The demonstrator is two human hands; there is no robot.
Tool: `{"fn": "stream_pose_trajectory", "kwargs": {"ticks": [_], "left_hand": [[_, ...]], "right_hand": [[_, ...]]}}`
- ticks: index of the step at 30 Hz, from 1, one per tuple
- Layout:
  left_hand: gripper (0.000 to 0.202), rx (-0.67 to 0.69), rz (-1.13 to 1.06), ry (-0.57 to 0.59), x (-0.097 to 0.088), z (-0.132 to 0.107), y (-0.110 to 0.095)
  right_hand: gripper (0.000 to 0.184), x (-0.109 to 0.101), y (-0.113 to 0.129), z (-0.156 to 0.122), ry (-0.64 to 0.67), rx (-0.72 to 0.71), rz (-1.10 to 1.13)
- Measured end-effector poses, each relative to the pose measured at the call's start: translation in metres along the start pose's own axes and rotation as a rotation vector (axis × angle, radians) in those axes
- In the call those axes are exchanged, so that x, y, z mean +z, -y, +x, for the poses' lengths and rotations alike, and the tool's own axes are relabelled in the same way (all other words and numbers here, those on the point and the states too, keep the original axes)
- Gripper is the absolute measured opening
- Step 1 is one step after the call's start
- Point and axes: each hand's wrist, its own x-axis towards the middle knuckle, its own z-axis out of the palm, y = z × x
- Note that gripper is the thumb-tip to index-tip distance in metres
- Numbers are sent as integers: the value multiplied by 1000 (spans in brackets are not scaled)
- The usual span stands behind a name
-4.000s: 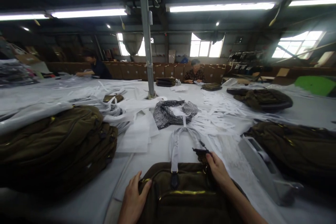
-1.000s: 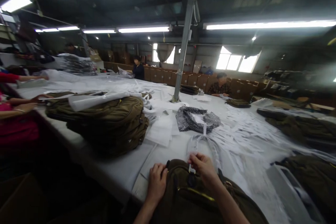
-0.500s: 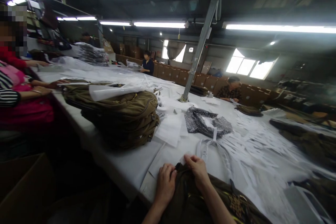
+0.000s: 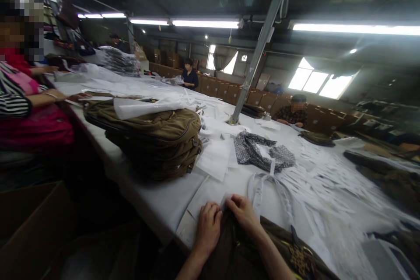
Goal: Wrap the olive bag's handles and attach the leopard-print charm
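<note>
An olive-green backpack (image 4: 241,253) lies at the near table edge under my forearms, its lower part cut off by the frame. My left hand (image 4: 209,224) is closed at its top end, fingers curled over the fabric. Beside it, my right hand (image 4: 242,211) pinches a small piece of thin whitish film (image 4: 225,201) at the same end. The fingertips of both hands nearly meet. A gold-coloured knot ornament (image 4: 299,257) sits on the bag's right side, near a strap wrapped in white (image 4: 287,192).
A stack of olive backpacks (image 4: 157,140) stands left on the white table (image 4: 173,199). A patterned black-and-white cloth (image 4: 259,151), paper strips (image 4: 315,170) and a metal post (image 4: 259,52) lie beyond. A co-worker (image 4: 36,100) is at left; an open carton (image 4: 36,223) is below.
The black piece that showed between my hands is now hidden. My right fingers have moved slightly left and lower, with the film between the hands. The view has shifted a little.
</note>
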Motion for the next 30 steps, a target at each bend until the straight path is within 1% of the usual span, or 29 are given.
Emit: {"fn": "stream_pose_trajectory", "kwargs": {"ticks": [2, 3, 4, 7, 8, 10, 12, 14, 15, 20, 25, 27, 30], "left_hand": [[17, -18, -47, 13, -3, 0, 2], [17, -48, -86, 21, -4, 0, 3], [21, -99, -136, 28, -6, 1, 4], [47, -279, -319, 46, -13, 5, 5], [50, -304, -355, 53, -15, 6, 4], [47, -282, -357, 61, -17, 9, 1], [36, -235, -299, 44, -17, 11, -1], [26, -211, -263, 21, -17, 12, -2], [24, -207, -263, 20, -17, 12, -1], [28, -194, -297, 64, -17, 12, 6], [27, -196, -338, 108, -16, 13, 5], [26, -193, -360, 126, -16, 14, 3], [28, -227, -464, 138, -18, 13, 3]], "right_hand": [[28, 1, -2, 1, 8, -31, -40], [27, 2, -3, 1, 4, -42, -58], [27, 3, -3, 2, -2, -52, -75], [25, 5, -3, 3, -12, -77, -121], [24, 6, -3, 2, -7, -85, -133], [21, 8, -2, 1, 9, -102, -152], [20, 8, -2, -1, 4, -113, -170], [25, 6, -4, -3, -16, -110, -181], [29, 5, -5, -3, -24, -101, -179], [40, 1, -3, -5, 3, -74, -167], [30, 2, 7, -8, 50, -92, -206], [25, 3, 7, -8, 47, -83, -217], [22, 4, 4, -7, 21, -47, -185]]}}
